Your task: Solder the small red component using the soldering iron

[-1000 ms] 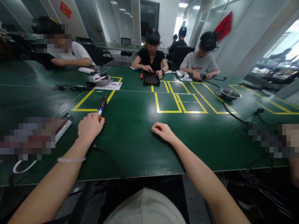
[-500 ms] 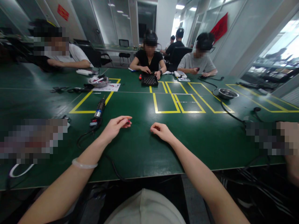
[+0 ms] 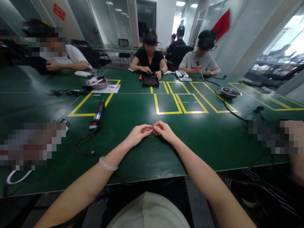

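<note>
My left hand (image 3: 137,135) and my right hand (image 3: 165,131) meet fingertip to fingertip above the green table (image 3: 152,158). Between them is a small red piece (image 3: 152,129) with a bit of bright metal or white showing. Both hands pinch it, and the fingers cover most of it, so its kind cannot be made out. To the left of my hands lies an electric screwdriver (image 3: 97,115) with its tip pointing away and a black cord curling back toward me.
Yellow tape rectangles (image 3: 168,112) mark the table's middle. A metal bowl (image 3: 231,92) sits on the right, by a black cable. Across from me a person (image 3: 148,58) works at a black tray (image 3: 150,80). Other people sit to either side. A blurred-out patch (image 3: 30,142) covers something at left.
My left hand has moved right and slightly toward me with the red piece, until its fingertips meet those of my right hand. The right hand now pinches the piece too.
</note>
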`<state>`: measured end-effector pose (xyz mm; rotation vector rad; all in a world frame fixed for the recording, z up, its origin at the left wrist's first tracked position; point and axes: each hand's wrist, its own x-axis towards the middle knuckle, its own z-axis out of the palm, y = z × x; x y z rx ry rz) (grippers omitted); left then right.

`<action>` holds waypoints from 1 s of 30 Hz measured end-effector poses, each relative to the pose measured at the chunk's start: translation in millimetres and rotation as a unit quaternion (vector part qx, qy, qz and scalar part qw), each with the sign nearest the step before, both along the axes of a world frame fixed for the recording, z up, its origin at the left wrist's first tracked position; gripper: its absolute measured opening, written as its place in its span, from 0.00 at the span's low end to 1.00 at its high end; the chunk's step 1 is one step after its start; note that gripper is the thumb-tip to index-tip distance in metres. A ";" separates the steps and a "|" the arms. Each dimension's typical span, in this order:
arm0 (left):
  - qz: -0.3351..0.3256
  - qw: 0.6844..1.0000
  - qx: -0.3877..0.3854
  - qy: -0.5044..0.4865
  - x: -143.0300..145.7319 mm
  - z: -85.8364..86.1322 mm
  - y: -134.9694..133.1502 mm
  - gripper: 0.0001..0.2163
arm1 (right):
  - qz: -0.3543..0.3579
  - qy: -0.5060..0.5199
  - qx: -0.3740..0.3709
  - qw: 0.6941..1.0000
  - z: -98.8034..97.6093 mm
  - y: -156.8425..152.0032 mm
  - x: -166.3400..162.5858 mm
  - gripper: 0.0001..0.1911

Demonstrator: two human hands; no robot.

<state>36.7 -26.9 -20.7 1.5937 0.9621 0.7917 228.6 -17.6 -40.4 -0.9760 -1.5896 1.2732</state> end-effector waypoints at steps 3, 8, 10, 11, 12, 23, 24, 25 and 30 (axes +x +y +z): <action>0.005 1.000 0.014 0.021 -2.4 1.6 -2.0 0.19 | 0.006 -0.001 0.000 1.000 -0.6 -0.3 -0.2 0.13; 0.009 0.997 0.054 0.061 -4.5 1.1 -1.4 0.18 | 0.011 0.009 -0.008 1.000 -3.8 1.1 -0.5 0.14; 0.015 0.996 0.069 0.061 -4.5 0.8 -2.3 0.18 | 0.014 0.006 -0.013 1.000 -4.5 1.3 -0.7 0.15; 0.020 0.995 0.081 0.062 -4.3 1.2 -3.2 0.17 | 0.016 0.005 -0.016 1.000 -4.3 1.2 -0.7 0.16; 0.028 0.993 0.098 0.067 -4.0 2.1 -4.3 0.16 | 0.017 0.005 -0.018 1.000 -3.8 0.8 -0.7 0.16; 0.068 0.953 0.262 0.137 -4.9 10.3 -10.6 0.11 | 0.030 0.041 -0.024 0.998 -1.4 -0.5 -1.2 0.18; 0.066 0.953 0.261 0.137 -5.2 10.2 -10.6 0.11 | 0.030 0.042 -0.023 0.998 -1.9 -0.3 -1.3 0.18; 0.065 0.953 0.262 0.135 -5.4 10.1 -10.6 0.11 | 0.029 0.044 -0.021 0.998 -2.3 -0.1 -1.4 0.17; 0.057 0.959 0.253 0.111 -4.3 10.6 -11.7 0.11 | 0.036 0.065 -0.002 0.997 -3.8 -0.1 -1.9 0.17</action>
